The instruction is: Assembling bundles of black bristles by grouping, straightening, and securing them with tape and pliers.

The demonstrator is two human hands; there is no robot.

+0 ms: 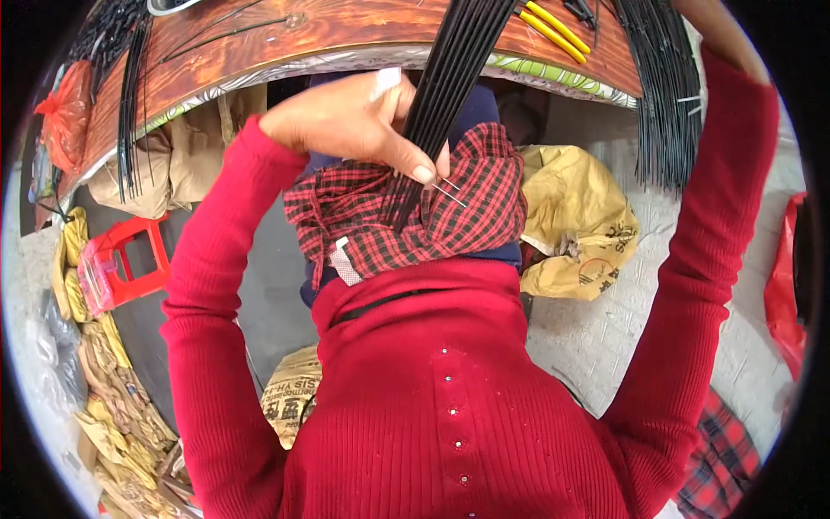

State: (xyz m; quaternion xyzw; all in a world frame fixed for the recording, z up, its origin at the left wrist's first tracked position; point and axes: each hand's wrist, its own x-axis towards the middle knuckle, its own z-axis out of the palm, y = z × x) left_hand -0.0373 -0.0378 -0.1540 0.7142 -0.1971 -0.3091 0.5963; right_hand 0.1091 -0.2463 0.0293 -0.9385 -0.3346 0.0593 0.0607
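My left hand (367, 125) is closed around a bundle of thin, straight black cables (454, 69) above my lap. The bundle slants from the table's near edge down to the checked cloth. Two thin, bright metal pins or wires (451, 195) stick out beside the thumb tip. White tape wraps one finger of this hand. At the upper right, my right hand (722, 30) reaches up past the edge of the picture; only its wrist part shows, and the fingers are hidden. Close to that arm, a thick bunch of black cables (666, 112) hangs over the table edge.
The wood-grain table (363, 30) curves across the top. On it lie a tool with yellow handles (553, 30) and loose black strands (229, 35). More black cables (131, 112) hang at the left, near a red plastic bag (65, 121). A red stool (130, 264) and yellow sack (579, 221) flank me.
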